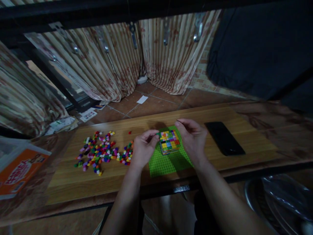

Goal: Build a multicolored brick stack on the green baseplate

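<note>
A block of stacked toy building bricks (169,142), its top a patchwork of many colours, stands on a green studded baseplate (162,166). At its left upper corner is my left hand (144,147), thumb and forefinger pinched together; a bit of dark green shows by the fingertips, but whether they hold a loose brick cannot be made out. My right hand (193,137) hovers over the baseplate's right side, just beyond the block. Its thumb and fingers are closed in a pinch, and anything between them is too small to name. Loose coloured bricks (104,151) lie scattered left of the baseplate.
A black phone or tablet (224,138) lies right of the baseplate on the wooden board (117,186). One red brick (129,133) sits apart behind the pile. At far left stands a plastic tub with an orange label (23,169). Striped curtains (166,62) hang behind.
</note>
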A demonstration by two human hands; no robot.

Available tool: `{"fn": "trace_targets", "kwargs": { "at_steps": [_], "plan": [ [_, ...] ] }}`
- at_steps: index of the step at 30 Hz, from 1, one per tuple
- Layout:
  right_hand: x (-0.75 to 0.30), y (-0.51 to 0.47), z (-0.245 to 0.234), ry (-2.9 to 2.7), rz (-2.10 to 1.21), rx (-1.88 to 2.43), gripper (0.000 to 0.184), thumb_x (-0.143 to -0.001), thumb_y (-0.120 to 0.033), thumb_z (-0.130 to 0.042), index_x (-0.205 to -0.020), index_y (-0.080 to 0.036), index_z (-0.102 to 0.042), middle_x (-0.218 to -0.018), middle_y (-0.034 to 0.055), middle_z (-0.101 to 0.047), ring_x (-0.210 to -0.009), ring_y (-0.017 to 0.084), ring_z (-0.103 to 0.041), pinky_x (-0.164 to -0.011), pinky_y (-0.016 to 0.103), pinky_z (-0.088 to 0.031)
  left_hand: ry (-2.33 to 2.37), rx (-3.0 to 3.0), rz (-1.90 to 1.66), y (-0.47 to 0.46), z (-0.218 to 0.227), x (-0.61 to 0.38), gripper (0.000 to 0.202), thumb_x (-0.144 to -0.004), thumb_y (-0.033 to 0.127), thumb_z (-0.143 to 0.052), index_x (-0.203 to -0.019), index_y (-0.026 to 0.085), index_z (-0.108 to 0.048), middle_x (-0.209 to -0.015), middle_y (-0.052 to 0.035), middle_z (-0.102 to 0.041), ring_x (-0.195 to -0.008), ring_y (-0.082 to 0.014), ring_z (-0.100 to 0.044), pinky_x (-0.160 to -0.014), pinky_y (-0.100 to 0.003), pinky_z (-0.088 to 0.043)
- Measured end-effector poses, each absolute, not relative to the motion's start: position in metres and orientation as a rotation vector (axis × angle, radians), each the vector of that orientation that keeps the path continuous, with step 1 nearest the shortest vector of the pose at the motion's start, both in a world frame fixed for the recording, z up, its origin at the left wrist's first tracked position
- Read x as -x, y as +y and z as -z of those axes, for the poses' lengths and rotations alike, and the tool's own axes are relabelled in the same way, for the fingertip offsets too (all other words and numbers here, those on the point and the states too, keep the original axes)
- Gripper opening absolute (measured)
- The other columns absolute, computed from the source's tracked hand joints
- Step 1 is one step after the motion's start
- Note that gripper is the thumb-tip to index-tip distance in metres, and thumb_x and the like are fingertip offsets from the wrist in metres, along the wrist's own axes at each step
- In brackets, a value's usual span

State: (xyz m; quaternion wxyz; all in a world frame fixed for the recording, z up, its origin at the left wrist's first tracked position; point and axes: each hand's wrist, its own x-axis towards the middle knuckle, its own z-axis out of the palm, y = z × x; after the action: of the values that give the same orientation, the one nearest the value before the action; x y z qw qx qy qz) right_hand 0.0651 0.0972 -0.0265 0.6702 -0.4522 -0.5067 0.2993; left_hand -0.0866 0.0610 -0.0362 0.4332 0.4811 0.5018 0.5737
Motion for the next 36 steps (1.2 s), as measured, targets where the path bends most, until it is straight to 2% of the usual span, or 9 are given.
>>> {"fn": "trace_targets", "kwargs": {
  "at_steps": [3,8,15,20,26,31,36],
  "plan": [
    [-0.066,0.096,0.026,-1.156,-0.685,1.036,0.01,-0.075,-0.03,-0.069,-0.079,-0.02,-0.071,-0.076,0.0011,-0.071,-0.07,0.016,-0.065,-0.069,0.031,-0.053,1.332,-1.369,-1.392,0.059,0.037,0.085,0.015,-0.077,0.024,-0.067,-0.09,0.022,-0.076,-0.086,-0.0039,-0.071,-0.079,-0.0174,-0.063,-0.077,-0.028,-0.048],
    [-0.066,0.095,0.026,-1.172,-0.706,1.031,0.011,-0.076,-0.03,-0.069,-0.08,-0.02,-0.072,-0.076,0.0011,-0.071,-0.07,0.016,-0.064,-0.069,0.03,-0.052,1.379,-1.58,-1.376,0.055,0.028,0.08,0.017,-0.081,0.023,-0.063,-0.092,0.026,-0.076,-0.087,-0.004,-0.069,-0.08,-0.0187,-0.061,-0.079,-0.028,-0.045],
    [-0.066,0.097,0.03,-1.172,-0.711,1.049,0.012,-0.076,-0.032,-0.068,-0.08,-0.02,-0.071,-0.076,0.001,-0.071,-0.071,0.016,-0.065,-0.07,0.031,-0.053,1.377,-1.572,-1.38,0.055,0.025,0.075,0.016,-0.079,0.021,-0.066,-0.088,0.028,-0.077,-0.085,-0.0038,-0.066,-0.081,-0.0195,-0.058,-0.085,-0.03,-0.043],
    [-0.067,0.097,0.031,-1.194,-0.703,1.048,0.013,-0.076,-0.033,-0.068,-0.08,-0.021,-0.071,-0.077,0.0011,-0.072,-0.071,0.016,-0.065,-0.07,0.031,-0.053,1.424,-1.692,-1.345,0.06,0.032,0.076,0.022,-0.08,0.022,-0.063,-0.098,0.027,-0.075,-0.084,-0.004,-0.064,-0.078,-0.0187,-0.058,-0.08,-0.03,-0.045],
    [-0.07,0.097,0.029,-1.177,-0.706,1.039,0.011,-0.076,-0.03,-0.068,-0.08,-0.02,-0.071,-0.077,0.0013,-0.072,-0.071,0.016,-0.065,-0.07,0.031,-0.052,1.4,-1.469,-1.443,0.063,0.034,0.073,0.024,-0.075,0.02,-0.068,-0.097,0.024,-0.075,-0.078,-0.0015,-0.062,-0.072,-0.0153,-0.056,-0.073,-0.026,-0.043],
    [-0.073,0.098,0.026,-1.182,-0.697,1.06,0.01,-0.076,-0.029,-0.067,-0.079,-0.02,-0.071,-0.076,0.001,-0.071,-0.072,0.016,-0.065,-0.072,0.031,-0.052,1.368,-1.289,-1.451,0.066,0.039,0.076,0.024,-0.078,0.021,-0.065,-0.1,0.022,-0.074,-0.079,-0.0015,-0.068,-0.071,-0.0155,-0.058,-0.07,-0.025,-0.044],
    [-0.074,0.098,0.026,-1.175,-0.699,1.045,0.009,-0.076,-0.028,-0.068,-0.078,-0.02,-0.071,-0.075,0.0009,-0.071,-0.071,0.016,-0.065,-0.07,0.03,-0.052,1.397,-1.239,-1.421,0.068,0.043,0.076,0.022,-0.078,0.024,-0.065,-0.097,0.02,-0.074,-0.074,-0.0009,-0.069,-0.061,-0.0132,-0.055,-0.061,-0.024,-0.042]
  ]
}}
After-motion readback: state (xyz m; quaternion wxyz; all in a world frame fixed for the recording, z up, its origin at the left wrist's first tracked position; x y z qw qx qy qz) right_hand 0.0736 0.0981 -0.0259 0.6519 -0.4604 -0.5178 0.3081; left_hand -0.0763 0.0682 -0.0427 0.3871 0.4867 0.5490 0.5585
